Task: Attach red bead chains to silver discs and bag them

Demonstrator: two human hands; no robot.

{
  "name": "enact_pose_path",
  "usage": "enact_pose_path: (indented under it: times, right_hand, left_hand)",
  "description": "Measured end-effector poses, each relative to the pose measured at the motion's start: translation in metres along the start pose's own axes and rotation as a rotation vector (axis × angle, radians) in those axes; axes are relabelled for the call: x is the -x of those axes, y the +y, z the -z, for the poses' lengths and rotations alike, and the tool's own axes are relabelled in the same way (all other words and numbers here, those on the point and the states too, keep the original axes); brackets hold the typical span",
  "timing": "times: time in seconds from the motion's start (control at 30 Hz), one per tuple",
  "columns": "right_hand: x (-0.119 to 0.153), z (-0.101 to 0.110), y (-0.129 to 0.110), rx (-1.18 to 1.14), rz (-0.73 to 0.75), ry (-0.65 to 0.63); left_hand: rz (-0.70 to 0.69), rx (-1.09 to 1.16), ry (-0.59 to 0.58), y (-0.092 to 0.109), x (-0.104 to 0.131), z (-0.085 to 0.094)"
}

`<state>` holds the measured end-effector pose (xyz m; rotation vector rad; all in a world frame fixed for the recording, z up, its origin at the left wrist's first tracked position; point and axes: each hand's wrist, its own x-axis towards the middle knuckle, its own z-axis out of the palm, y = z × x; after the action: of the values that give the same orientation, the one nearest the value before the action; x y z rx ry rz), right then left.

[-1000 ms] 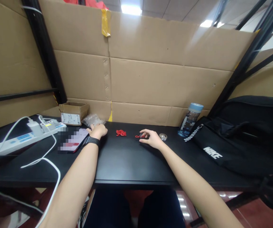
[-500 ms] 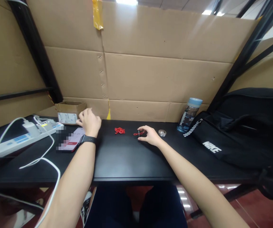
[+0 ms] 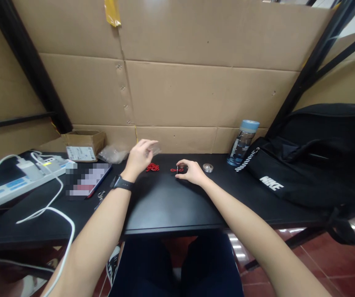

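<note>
My left hand (image 3: 140,156), with a dark watch at the wrist, is raised over the back of the black table. Its fingers are closed on a small clear plastic bag (image 3: 156,149), partly hidden by the hand. Beneath it and slightly to the right lies a bundle of red cords (image 3: 152,167). My right hand (image 3: 192,171) rests on the table, thumb and fingers curved around a thin, shiny upright piece. Red cord loops (image 3: 173,170) stick out on both sides of that piece. Just right of this hand is a roll of clear tape (image 3: 208,168).
On the left are a power strip (image 3: 1,187) with white cables, a phone (image 3: 95,179), small keys (image 3: 101,195), a cardboard box (image 3: 98,140) and clear plastic (image 3: 113,154). A water bottle (image 3: 242,142) and black bag (image 3: 316,169) stand right. Cardboard walls the back.
My left hand has moved right from beside the cardboard box, now with clear plastic in its fingers. My right hand stays at the red cord loops. The view has shifted slightly.
</note>
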<state>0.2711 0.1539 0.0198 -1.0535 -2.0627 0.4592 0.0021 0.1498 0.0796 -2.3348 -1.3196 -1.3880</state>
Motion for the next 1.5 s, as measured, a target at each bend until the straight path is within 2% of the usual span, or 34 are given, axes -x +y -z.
enact_pose_path:
  times: [0.1,0.23,0.43,0.53,0.93,1.23,1.3,1.5]
  right_hand:
    - [-0.001,0.005,0.001,-0.025,-0.008,0.030]
    - [-0.004,0.023,0.007,-0.008,-0.044,0.123]
    - [-0.005,0.048,0.022,0.014,-0.099,0.214]
    - [-0.006,0.053,0.026,0.009,-0.122,0.226]
    - [-0.004,0.057,0.020,-0.025,-0.131,0.234]
    - [-0.003,0.056,0.020,-0.008,-0.136,0.222]
    - [-0.003,0.056,0.020,0.003,-0.145,0.224]
    - [-0.003,0.056,0.021,0.008,-0.151,0.210]
  left_hand:
    - [-0.090,0.064,-0.151,0.017,0.005,-0.020]
    - [-0.176,0.139,-0.293,0.034,0.014,-0.039]
    - [-0.159,0.302,-0.433,0.044,0.021,-0.055]
    - [-0.129,0.338,-0.446,0.043,0.022,-0.058]
    - [-0.023,0.346,-0.409,0.038,0.021,-0.057]
    - [0.058,0.222,-0.298,0.041,0.016,-0.047]
    - [0.083,0.258,-0.329,0.040,0.015,-0.043]
    - [0.062,0.416,-0.555,0.029,0.011,-0.033]
